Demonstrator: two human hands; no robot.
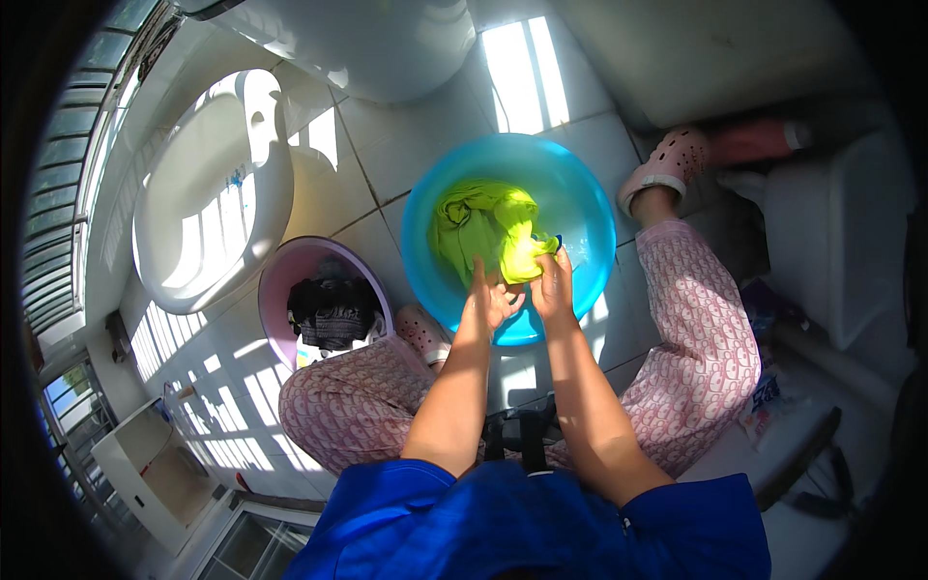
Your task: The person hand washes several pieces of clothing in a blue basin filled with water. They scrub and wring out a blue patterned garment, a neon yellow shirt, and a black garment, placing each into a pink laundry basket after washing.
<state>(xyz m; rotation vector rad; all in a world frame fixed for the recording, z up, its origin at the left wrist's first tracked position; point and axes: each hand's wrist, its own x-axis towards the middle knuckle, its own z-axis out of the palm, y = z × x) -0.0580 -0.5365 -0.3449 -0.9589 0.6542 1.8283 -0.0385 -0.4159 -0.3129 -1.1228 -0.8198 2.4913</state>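
Note:
A wet yellow-green garment (475, 225) lies bunched in a round blue plastic basin (428, 290) between my feet. My right hand (554, 286) grips a lifted corner of it, where a small dark blue edge shows. Beside that corner, at the near side of the basin, my left hand (496, 299) is turned partly palm up with its fingers apart. Its fingertips come close to the cloth or touch it; which of these I cannot tell. Some water shows at the basin's right side.
A pink-purple basin (272, 304) holding dark and white clothes (333, 308) stands at left. Behind it a white baby bathtub (272, 174) leans towards the barred window. A large white rounded appliance or container (377, 51) stands beyond the tiled floor (370, 152).

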